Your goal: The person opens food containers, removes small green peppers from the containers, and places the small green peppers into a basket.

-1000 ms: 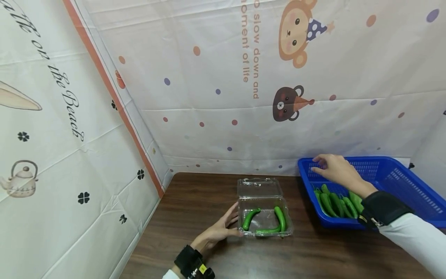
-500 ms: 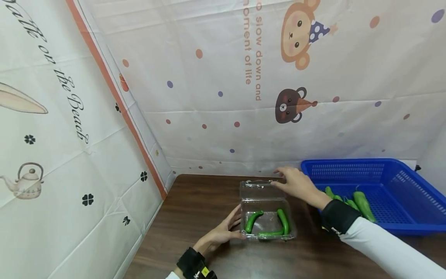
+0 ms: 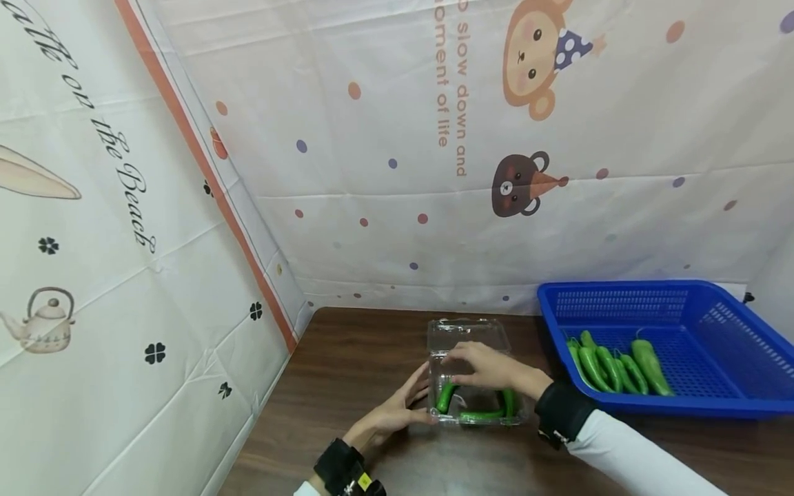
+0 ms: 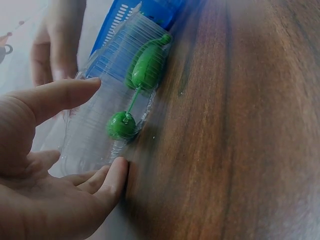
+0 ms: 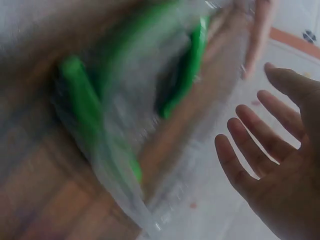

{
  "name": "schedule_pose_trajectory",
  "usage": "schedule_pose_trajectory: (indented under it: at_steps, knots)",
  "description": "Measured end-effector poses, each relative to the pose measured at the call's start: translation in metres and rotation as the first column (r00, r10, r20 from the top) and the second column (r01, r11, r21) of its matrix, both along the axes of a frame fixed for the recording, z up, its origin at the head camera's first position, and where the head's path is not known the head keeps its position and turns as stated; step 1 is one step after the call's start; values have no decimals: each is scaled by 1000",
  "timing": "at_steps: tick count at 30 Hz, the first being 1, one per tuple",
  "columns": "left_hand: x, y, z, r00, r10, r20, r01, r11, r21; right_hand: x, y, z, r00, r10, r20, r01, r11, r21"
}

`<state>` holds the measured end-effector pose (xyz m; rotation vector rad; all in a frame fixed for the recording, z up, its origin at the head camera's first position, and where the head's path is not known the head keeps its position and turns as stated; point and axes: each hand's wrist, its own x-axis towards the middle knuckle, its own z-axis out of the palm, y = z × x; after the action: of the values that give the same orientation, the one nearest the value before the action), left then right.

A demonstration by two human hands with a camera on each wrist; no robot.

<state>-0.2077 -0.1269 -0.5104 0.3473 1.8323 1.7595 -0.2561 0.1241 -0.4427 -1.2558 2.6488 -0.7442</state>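
A clear plastic clamshell box (image 3: 457, 335) stands on the table with its lid folded back. Inside lie three green chili peppers: one at the left (image 3: 444, 399), one along the front (image 3: 481, 416) and one at the right (image 3: 509, 402). My left hand (image 3: 392, 415) is at the box's left side, its thumb and fingers spread against the wall, as the left wrist view also shows at the fingertips (image 4: 117, 172). Over the box hovers my right hand (image 3: 486, 366), covering part of the inside. In the right wrist view its fingers (image 5: 265, 130) are spread and hold nothing.
A blue plastic basket (image 3: 722, 341) stands on the right of the brown wooden table (image 3: 366, 337). Several green peppers (image 3: 611, 368) lie in its left half, with a thicker pale green one (image 3: 648, 365) beside them. A printed white cloth (image 3: 347, 241) hangs behind and at the left.
My right hand has gone from above the basket leftward past the raised lid, then down over the box. My left hand has stayed at the box's side.
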Motion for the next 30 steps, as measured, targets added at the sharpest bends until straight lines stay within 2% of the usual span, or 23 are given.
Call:
schedule_pose_trajectory:
  at_steps: [9, 18, 26, 30]
  knots:
    - [0, 0, 2, 1000, -23, 3, 22, 999, 25, 8, -12, -25, 1000, 21, -16, -20, 996, 85]
    - [2, -2, 3, 1000, -26, 13, 25, 999, 27, 10, -14, -36, 987, 110, -117, -98, 990, 103]
    - [1, -2, 1, 1000, -24, -3, 25, 999, 23, 15, -10, -37, 994, 14, -109, 4, 987, 162]
    - [0, -1, 1, 1000, -21, -8, 21, 1000, 19, 18, -7, -35, 991, -15, -134, 39, 984, 176]
